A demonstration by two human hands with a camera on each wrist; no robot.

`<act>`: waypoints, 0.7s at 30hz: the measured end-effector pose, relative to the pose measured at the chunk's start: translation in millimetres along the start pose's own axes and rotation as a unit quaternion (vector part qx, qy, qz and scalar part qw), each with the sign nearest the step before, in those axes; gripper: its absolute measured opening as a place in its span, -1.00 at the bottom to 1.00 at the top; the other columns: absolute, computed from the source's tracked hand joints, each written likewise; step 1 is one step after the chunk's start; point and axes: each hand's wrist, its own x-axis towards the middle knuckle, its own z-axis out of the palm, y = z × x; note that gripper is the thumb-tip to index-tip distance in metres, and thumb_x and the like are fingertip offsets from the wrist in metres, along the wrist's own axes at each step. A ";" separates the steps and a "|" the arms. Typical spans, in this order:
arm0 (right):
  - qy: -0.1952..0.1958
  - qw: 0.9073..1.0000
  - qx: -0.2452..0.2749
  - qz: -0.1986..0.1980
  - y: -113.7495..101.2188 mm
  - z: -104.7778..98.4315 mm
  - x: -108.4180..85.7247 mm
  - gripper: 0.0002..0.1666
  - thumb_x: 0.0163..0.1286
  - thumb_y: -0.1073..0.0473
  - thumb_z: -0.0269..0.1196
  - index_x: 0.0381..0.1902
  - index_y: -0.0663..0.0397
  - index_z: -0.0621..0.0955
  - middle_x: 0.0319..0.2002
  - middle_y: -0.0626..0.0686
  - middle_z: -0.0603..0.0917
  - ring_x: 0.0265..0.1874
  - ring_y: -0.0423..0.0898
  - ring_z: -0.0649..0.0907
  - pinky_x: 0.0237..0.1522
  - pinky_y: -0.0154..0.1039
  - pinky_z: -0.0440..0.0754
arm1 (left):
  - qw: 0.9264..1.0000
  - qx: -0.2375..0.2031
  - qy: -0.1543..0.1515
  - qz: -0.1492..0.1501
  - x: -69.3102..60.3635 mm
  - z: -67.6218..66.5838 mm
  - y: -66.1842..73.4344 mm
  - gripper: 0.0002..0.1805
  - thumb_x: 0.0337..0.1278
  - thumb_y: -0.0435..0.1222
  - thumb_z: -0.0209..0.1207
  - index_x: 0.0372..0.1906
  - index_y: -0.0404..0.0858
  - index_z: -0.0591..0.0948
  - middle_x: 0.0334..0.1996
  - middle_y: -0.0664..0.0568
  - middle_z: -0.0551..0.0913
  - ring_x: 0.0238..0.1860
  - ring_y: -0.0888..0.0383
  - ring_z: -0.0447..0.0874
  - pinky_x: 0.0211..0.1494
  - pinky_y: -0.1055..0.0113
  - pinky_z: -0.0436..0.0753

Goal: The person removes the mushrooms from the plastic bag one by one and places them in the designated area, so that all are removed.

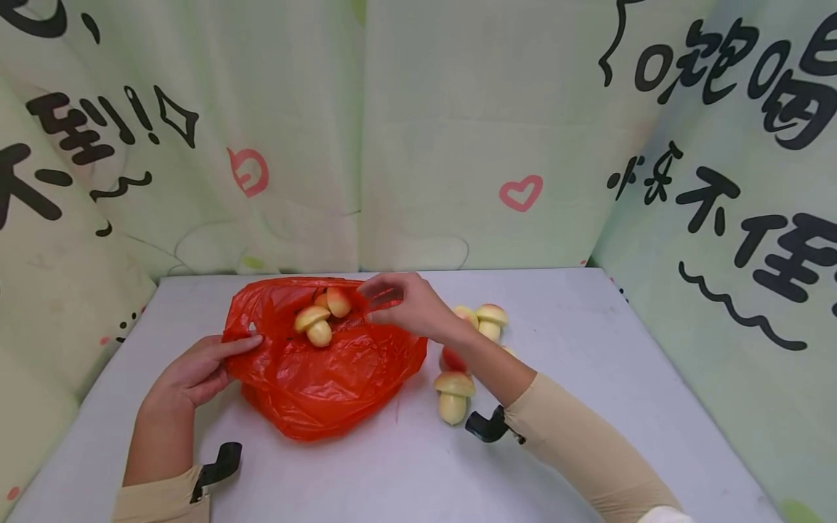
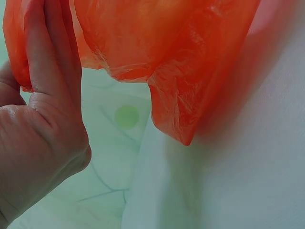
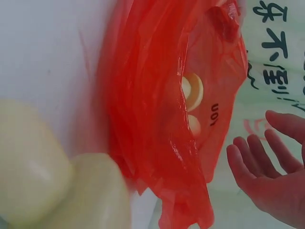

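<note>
Two yellow-and-cream, round-capped mushrooms show inside the crinkled red plastic bag on the white counter. The left hand's grip is clamped on the bag's edge; the right hand's fingers are apart, empty, near its mouth. Loading seems in hand — next probably calls for reaching the loose pale mushrooms beside it, mouth held wide.

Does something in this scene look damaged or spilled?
Nothing looks spilled. The red bag has a small pale spot near the left hand, unlike the surrounding red; it may be a hole or glare.
</note>
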 end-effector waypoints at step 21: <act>-0.030 0.997 -0.042 0.062 2.4 30.1 63.3 -0.51 0.32 0.29 0.42 0.22 0.06 0.70 0.18 0.12 0.74 0.13 0.03 0.68 0.12 -0.24 0.69 | 1.000 0.023 -0.005 0.016 1.4 0.9 0.5 -0.41 0.45 -0.15 0.28 0.38 -0.25 0.31 -0.07 0.22 0.74 -0.02 0.25 0.73 0.14 0.36 0.75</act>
